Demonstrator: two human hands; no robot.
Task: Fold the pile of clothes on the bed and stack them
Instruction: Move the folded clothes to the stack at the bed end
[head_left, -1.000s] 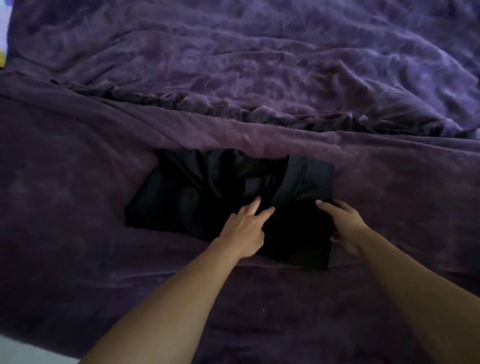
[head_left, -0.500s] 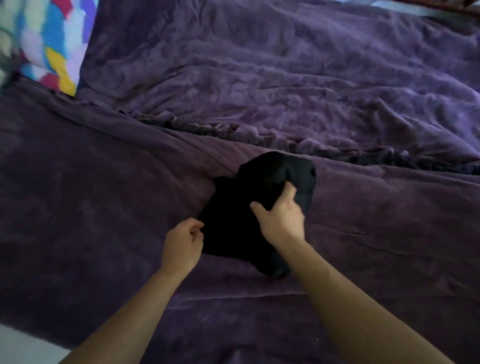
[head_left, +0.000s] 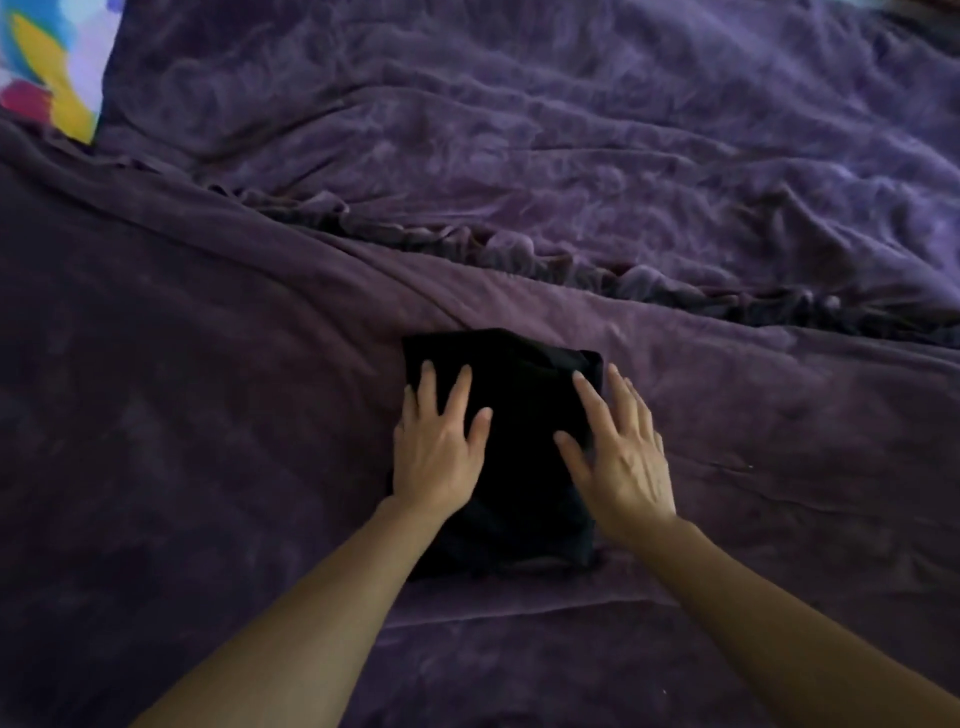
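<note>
In the head view, the black garment (head_left: 519, 467) sits in the centre of the frame as a compact folded packet. It is roughly rectangular and longer from near edge to far edge than from side to side. Its fabric is so dark that few creases can be made out; only a slight ridge shows near its far right corner. It lies flat on the dark purple cover of the bed (head_left: 208, 467).

The left hand (head_left: 439, 452) rests palm down on the left part of the packet, fingers straight, spread and pointing toward the top of the frame; it grips nothing. The right hand (head_left: 618, 457) lies palm down along the packet's right edge, also flat with fingers extended. Its thumb and forefinger are on the black fabric, and its outer fingers reach past the edge over the bed cover. A bare strip of garment shows between the two hands.

A rumpled lighter purple duvet (head_left: 571, 156) fills the upper half of the frame, and a multicoloured pillow (head_left: 47, 78) peeks in at the upper left corner.
</note>
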